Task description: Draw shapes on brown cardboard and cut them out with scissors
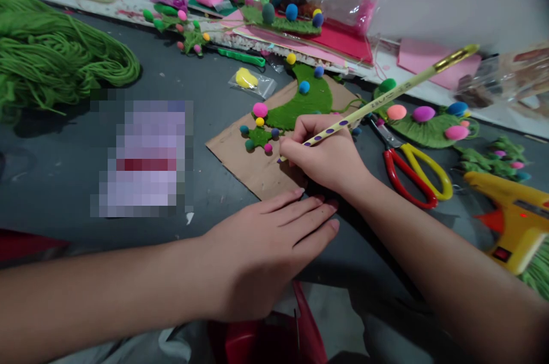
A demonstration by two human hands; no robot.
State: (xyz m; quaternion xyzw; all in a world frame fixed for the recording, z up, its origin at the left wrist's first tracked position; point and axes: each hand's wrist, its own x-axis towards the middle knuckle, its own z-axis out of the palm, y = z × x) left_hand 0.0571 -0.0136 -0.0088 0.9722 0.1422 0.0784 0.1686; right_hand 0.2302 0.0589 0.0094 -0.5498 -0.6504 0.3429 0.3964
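My right hand [323, 150] grips a pale yellow paint brush or pencil with purple dots; its shaft [397, 88] slants up to the right, ending in a gold ferrule. The lower tip sits at a brown cardboard piece [240, 150]. My left hand [274, 238] lies flat with fingers stretched out, its fingertips by the cardboard's near edge. On the cardboard rest a green crescent [311, 98] with coloured pompoms and a small green star [259, 136] ringed by pompoms. Part of the crescent is hidden behind my right hand.
Red-and-yellow-handled scissors [412, 175] and a yellow glue gun [510, 210] lie to the right. Green yarn [55, 55] is heaped at the left, near a blurred-out purple item [148, 135]. A bagged yellow lump [246, 78], a green cutter [241, 57] and another pompom crescent [433, 124] lie behind.
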